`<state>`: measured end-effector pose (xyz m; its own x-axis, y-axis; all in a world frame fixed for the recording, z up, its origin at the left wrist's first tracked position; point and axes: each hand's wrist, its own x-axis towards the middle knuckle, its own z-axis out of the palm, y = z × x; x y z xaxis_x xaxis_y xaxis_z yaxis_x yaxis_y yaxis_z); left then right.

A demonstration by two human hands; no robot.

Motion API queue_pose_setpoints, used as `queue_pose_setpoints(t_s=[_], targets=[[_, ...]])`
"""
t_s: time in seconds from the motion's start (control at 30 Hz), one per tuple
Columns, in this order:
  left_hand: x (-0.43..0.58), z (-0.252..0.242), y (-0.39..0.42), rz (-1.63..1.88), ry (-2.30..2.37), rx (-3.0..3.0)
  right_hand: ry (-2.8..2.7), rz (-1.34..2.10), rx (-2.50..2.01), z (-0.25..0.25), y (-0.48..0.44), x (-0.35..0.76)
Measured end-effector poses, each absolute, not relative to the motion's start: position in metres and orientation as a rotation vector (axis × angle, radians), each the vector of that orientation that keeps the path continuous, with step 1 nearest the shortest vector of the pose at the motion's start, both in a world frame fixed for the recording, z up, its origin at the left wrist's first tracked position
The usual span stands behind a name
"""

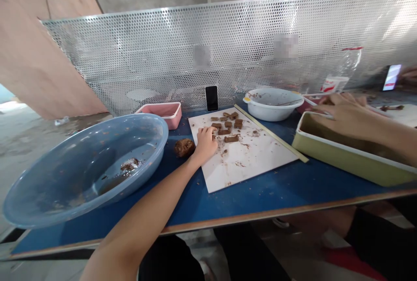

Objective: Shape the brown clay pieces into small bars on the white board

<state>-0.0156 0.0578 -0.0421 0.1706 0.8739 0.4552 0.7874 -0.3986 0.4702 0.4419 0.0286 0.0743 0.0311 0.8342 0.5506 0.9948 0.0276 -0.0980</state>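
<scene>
While the left hand (205,142) rests on the left edge of the white board (257,159), its fingers are curled in narrow, tips against one of the small brown pieces (228,125); whether it actually pinches a piece cannot be told; more cut brown pieces lie clustered at the board's far end, crumbs and smears spread across the rest; a round brown lump (184,147) sits on the blue table (260,194) just beside that hand, off the board; right hand (345,114) lies stretched out, fingers fairly flat, over the far end of the olive tray (342,159); blurred, so grip cannot be told, a thin white thing shows under the fingers; wooden stick (270,133) lies diagonally between board and tray, along the board's right edge; big blue basin (84,168) at left with brown residue inside, overhanging the table edge; pink tub (163,114) behind it; dark phone (211,97) stands upright against the perforated metal screen (163,55); white bowl (272,104), smeared, stands behind the board; another person's hand (408,73) shows beyond the screen, far right.
</scene>
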Motion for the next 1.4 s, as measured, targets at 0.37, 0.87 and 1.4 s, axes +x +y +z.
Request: queue_pose_setpoints(t_s=[0.37,0.87,1.4], targets=[[-0.016,-0.04,0.054,1.01,1.66,2.309,-2.626,-0.723,-0.782,0.014,0.039,0.291],[-0.015,-0.042,0.057,1.01,1.662,2.332,-2.571,-0.151,-1.147,-0.019,0.038,0.256],[-0.015,-0.041,0.056,0.99,1.67,2.36,-2.431,-0.131,-1.299,-0.009,0.028,0.236]])
